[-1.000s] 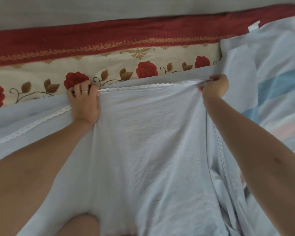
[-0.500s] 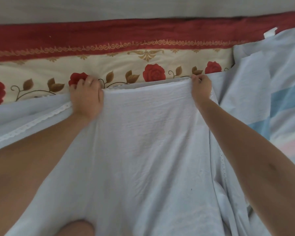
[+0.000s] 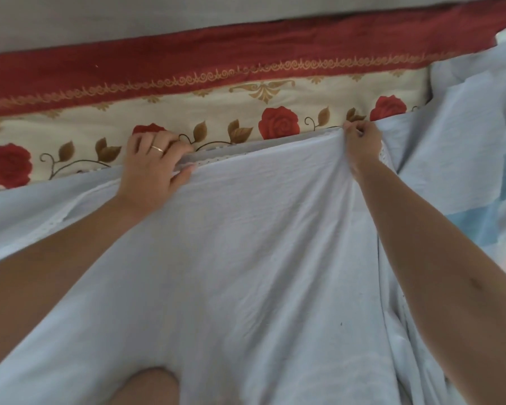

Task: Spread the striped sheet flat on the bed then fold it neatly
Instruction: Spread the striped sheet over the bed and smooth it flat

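Now, in the head view, the striped sheet (image 3: 246, 258) is laid across the bed (image 3: 70, 159), its lace-trimmed far edge held against the rose-patterned bedcover. The left hand (image 3: 154, 168) is pressed half-open on that edge, thumb tucked under the fold. The right hand (image 3: 361, 141) is pinched tight on the fold's corner. For a clean fold, the two edges should be matched along the trim and tension kept even, so that wrinkles are drawn out before release.
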Demonstrator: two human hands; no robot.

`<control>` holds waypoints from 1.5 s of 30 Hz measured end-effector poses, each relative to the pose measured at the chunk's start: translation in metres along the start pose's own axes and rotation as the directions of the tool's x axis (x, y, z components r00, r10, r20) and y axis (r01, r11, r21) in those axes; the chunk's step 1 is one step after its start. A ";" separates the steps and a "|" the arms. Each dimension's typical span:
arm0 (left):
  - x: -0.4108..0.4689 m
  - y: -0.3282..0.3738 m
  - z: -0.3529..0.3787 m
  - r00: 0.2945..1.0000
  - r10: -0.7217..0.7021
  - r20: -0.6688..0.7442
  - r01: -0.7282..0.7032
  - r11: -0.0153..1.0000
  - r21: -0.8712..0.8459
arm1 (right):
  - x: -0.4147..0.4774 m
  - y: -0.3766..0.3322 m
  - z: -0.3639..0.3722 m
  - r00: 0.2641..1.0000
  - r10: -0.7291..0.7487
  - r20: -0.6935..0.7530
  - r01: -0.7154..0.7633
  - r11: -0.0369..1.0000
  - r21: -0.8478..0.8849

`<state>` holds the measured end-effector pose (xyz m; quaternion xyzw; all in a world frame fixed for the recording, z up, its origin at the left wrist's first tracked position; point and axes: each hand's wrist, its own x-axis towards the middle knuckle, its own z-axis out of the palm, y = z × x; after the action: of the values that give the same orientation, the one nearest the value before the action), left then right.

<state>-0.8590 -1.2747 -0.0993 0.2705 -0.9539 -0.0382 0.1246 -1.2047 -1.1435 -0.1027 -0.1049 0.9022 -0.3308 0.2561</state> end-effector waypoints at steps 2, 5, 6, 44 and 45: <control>-0.003 0.002 -0.003 1.000 -0.010 0.013 0.010 1.000 0.016 | 0.000 -0.003 0.000 1.000 0.006 0.013 -0.007 1.000 0.012; 0.004 0.007 -0.001 0.989 -0.017 0.147 0.013 0.999 0.032 | 0.000 -0.002 -0.002 1.000 0.019 0.015 -0.020 0.999 0.044; 0.008 0.008 0.000 0.983 -0.014 0.182 0.011 1.000 0.017 | 0.000 -0.001 -0.001 0.999 0.024 0.021 -0.026 0.997 0.072; 0.030 0.000 -0.006 0.972 0.011 0.236 0.034 0.982 -0.185 | -0.016 -0.028 0.014 0.963 -0.010 -0.270 -0.037 0.985 -0.169; 0.031 -0.003 -0.004 0.971 0.000 0.240 0.039 0.986 -0.160 | -0.013 -0.031 0.022 0.958 -0.008 -0.286 -0.051 0.979 -0.198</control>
<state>-0.8818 -1.2936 -0.0891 0.2621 -0.9529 -0.1498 0.0300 -1.1811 -1.1741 -0.0916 -0.0717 0.9599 -0.2456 0.1150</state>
